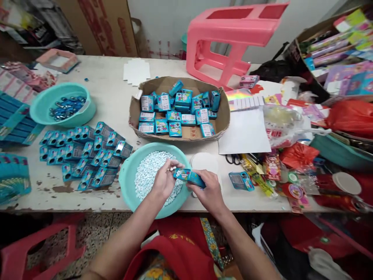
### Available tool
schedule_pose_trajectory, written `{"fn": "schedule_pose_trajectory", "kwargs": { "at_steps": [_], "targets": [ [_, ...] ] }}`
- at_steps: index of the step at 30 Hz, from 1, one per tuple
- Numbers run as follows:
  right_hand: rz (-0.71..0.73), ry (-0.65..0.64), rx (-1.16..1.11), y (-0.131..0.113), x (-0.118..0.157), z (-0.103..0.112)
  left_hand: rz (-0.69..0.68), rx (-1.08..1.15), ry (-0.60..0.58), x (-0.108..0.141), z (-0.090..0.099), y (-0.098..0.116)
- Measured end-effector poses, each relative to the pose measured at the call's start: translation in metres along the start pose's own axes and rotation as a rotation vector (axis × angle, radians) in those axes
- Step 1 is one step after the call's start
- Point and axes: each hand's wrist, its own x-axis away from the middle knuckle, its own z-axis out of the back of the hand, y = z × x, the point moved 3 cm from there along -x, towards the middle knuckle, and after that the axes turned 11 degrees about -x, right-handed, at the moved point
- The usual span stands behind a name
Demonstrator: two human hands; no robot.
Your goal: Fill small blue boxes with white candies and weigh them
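My right hand [211, 190] grips a small blue candy box [189, 177] by its right end, tilted over the bowl's right side. Cupped at the box's left end is my left hand [164, 179], its fingers curled around a few small white candies [173, 168]. Both hands are above a turquoise bowl [127, 184] of pale, pebble-like candies [148, 167]. Behind it, a cut-down cardboard box [136, 132] holds many blue candy boxes [174, 116]. To the left, rows of similar blue boxes [87, 149] with round holes stand on the table.
A second turquoise bowl [62, 120] holds shiny blue pieces. A pink stool [233, 35] rests on the table behind. To the right lie a flattened blue box [241, 181], white sheets [244, 130], scissors [233, 159] and mixed packaging. The table's front edge runs below the bowl.
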Motion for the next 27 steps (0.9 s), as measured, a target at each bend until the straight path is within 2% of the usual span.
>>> {"fn": "schedule_pose_trajectory", "kwargs": {
  "at_steps": [3,6,11,12,14,16,17,18,20,21,24,26,27],
  "targets": [
    [-0.004,-0.001,0.013,-0.003,-0.003,-0.017,0.047,0.104,0.025,-0.007,0.013,-0.003],
    [-0.038,0.007,-0.093,-0.007,-0.002,-0.022,-0.016,0.06,0.002,-0.008,0.031,0.002],
    [-0.254,0.053,-0.416,0.009,0.002,-0.037,-0.235,-0.491,0.112,0.006,0.068,0.031],
    [-0.276,0.074,-0.443,0.013,0.001,-0.045,-0.29,-0.572,0.073,0.012,0.071,0.038],
    [-0.281,0.072,-0.481,0.016,-0.002,-0.066,-0.373,-0.714,-0.101,0.024,0.07,0.05],
    [-0.247,-0.001,-0.541,0.01,-0.005,-0.088,-0.422,-0.883,-0.244,0.037,0.068,0.061],
    [-0.218,-0.037,-0.56,0.005,-0.006,-0.095,-0.45,-0.97,-0.247,0.043,0.069,0.066],
    [-0.183,-0.063,-0.552,0.001,-0.007,-0.098,-0.482,-1.051,-0.201,0.049,0.072,0.072],
    [-0.107,-0.022,-0.45,-0.002,-0.006,-0.087,-0.546,-1.22,-0.019,0.064,0.088,0.085],
    [-0.074,0.058,-0.359,0.003,-0.004,-0.073,-0.572,-1.313,0.099,0.074,0.1,0.091],
    [-0.053,0.443,-0.011,0.038,0.016,-0.005,-0.569,-1.587,0.528,0.1,0.152,0.111],
    [-0.142,0.653,0.219,0.075,0.037,0.042,-0.39,-1.74,0.77,0.106,0.194,0.118],
    [-0.209,0.717,0.319,0.095,0.049,0.061,-0.26,-1.804,0.806,0.102,0.214,0.118]
  ]
}}
